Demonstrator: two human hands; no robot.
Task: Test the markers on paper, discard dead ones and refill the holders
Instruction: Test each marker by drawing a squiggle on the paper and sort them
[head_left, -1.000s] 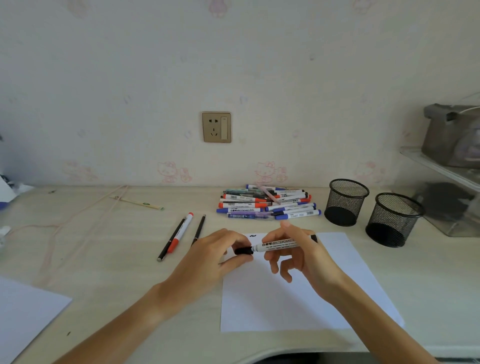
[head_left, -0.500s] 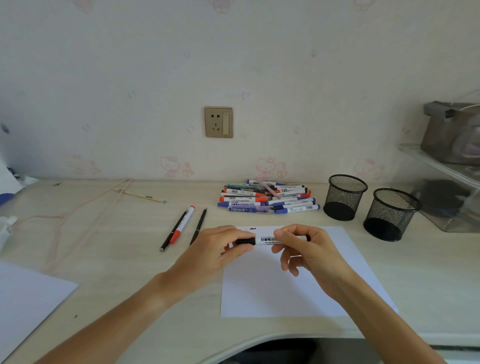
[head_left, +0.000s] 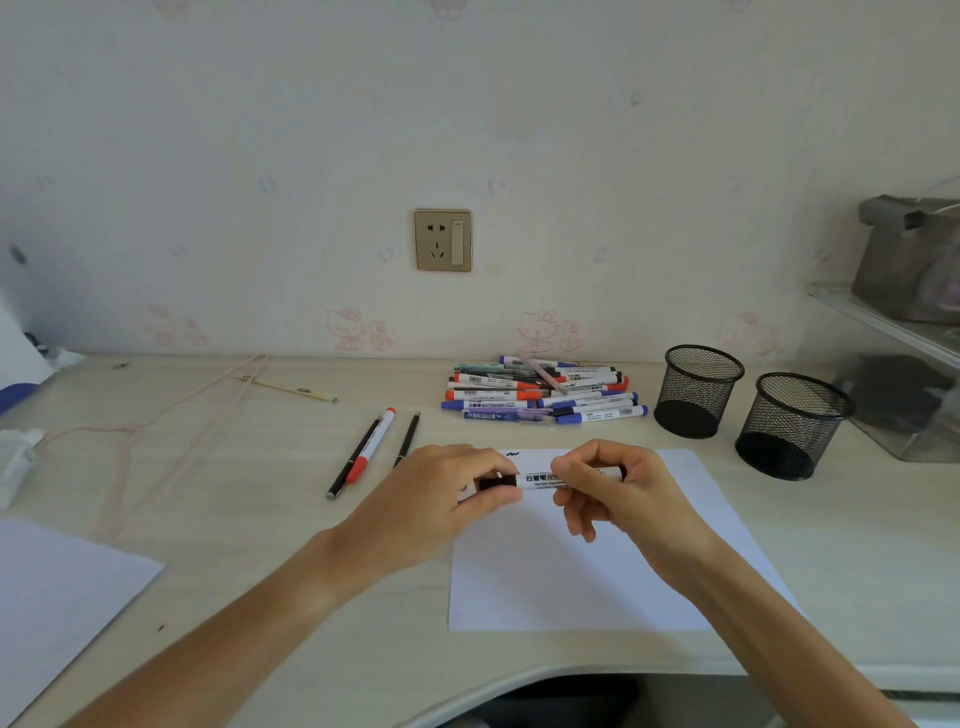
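Observation:
A white marker with a black cap (head_left: 540, 479) lies level between both hands, above the top edge of the white test paper (head_left: 597, 566). My left hand (head_left: 447, 499) pinches the black cap end. My right hand (head_left: 618, 493) grips the barrel, hiding its right half. A small black squiggle (head_left: 512, 454) marks the paper's top edge. The pile of markers (head_left: 540, 397) lies behind the paper. Two black mesh holders (head_left: 698, 389) (head_left: 792, 423) stand at the right; nothing shows inside them.
Two dark pens and a red-capped marker (head_left: 371, 449) lie left of the paper. A second white sheet (head_left: 57, 597) lies at the near left. A pink cord (head_left: 171, 410) and a wooden stick (head_left: 288, 388) lie at the back left. A clear shelf unit (head_left: 904, 374) stands at the far right.
The marker has levelled out between my hands and the cap now sits against the barrel. The view has tilted up a little.

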